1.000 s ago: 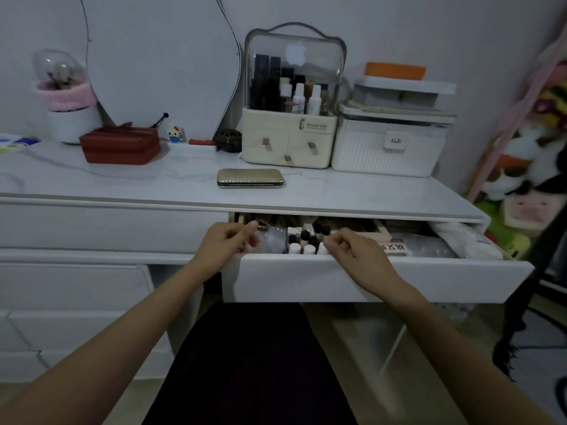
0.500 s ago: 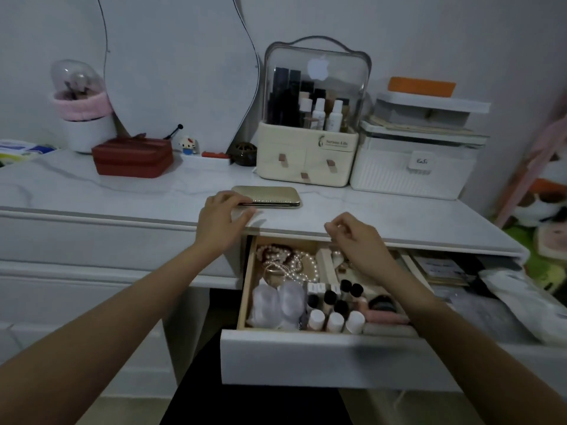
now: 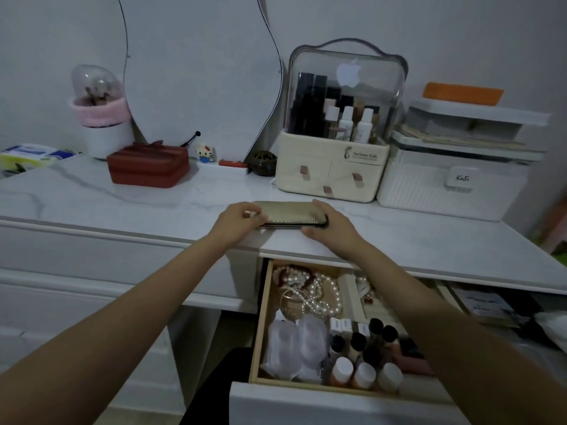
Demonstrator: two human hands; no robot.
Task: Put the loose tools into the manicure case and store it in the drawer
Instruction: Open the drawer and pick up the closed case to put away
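A flat gold manicure case [image 3: 291, 213] lies closed on the white marble tabletop [image 3: 122, 207], near its front edge. My left hand [image 3: 237, 220] grips the case's left end, fingers curled over its top. At the case's right end my right hand [image 3: 329, 227] holds it, thumb at the front edge and fingers behind. Below, the white drawer [image 3: 322, 403] stands pulled out. It holds pearl necklaces [image 3: 310, 292], clear plastic cases and several small bottles [image 3: 365, 363] in a wooden tray. No loose tools are visible.
A cream cosmetics organiser with a clear lid [image 3: 340, 133] and a white ribbed box [image 3: 454, 182] stand behind the case. A red box [image 3: 148, 167], a small figurine and a white pot with a pink band [image 3: 101, 118] sit at back left. The drawer's right part holds papers and bags.
Both hands left the drawer, now pulled far out, and reached up to the gold case. The left arrived first, then the right; both now hold its ends.
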